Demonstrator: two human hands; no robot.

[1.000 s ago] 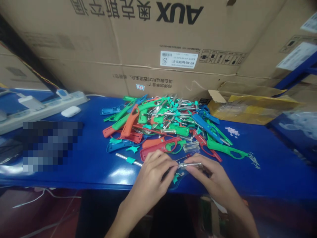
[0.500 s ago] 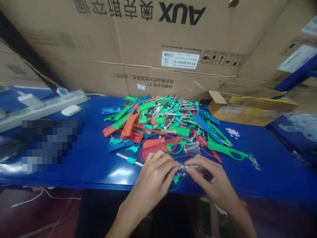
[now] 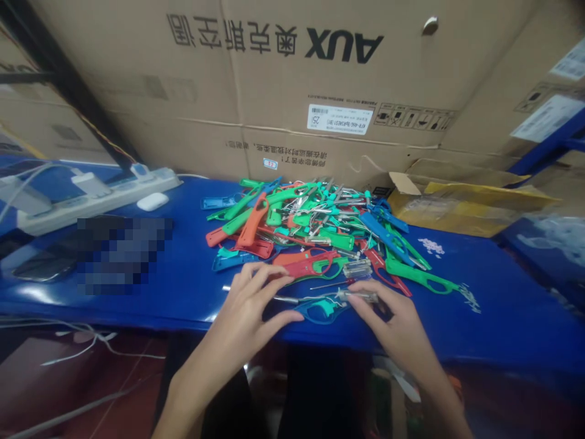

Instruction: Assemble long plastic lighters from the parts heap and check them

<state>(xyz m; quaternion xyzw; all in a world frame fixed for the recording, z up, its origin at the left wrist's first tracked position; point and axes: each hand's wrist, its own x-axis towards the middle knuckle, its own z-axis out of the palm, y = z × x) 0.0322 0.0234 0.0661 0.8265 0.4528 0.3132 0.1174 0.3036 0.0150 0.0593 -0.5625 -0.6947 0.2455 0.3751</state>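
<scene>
My left hand (image 3: 249, 305) is open, thumb and fingers spread, over the left part of a blue lighter casing half (image 3: 315, 318). Whether its fingertips touch anything is unclear. A thin metal tube (image 3: 287, 299) runs beneath that hand towards the right. In the casing half sits a turquoise trigger (image 3: 326, 306). My right hand (image 3: 395, 317) pinches a small clear lighter tank (image 3: 368, 297) between thumb and fingers, at the casing's right end; its far side is hidden. Just beyond lie a red casing half (image 3: 311, 264), a thin screwdriver (image 3: 333, 285) and more clear tanks (image 3: 358, 268).
Behind my hands spreads a heap of coloured lighter casings (image 3: 247, 228) and metal parts. An opened carton (image 3: 457, 210) and small pale pieces (image 3: 431, 246) are at the right. A power strip (image 3: 105, 198) and white case (image 3: 152, 202) lie left. A big cardboard box (image 3: 274, 122) stands behind.
My left hand has let go of the small part near the tank, moved left and spread its fingers. My right hand keeps the tank, now lower by the casing. The view has shifted slightly.
</scene>
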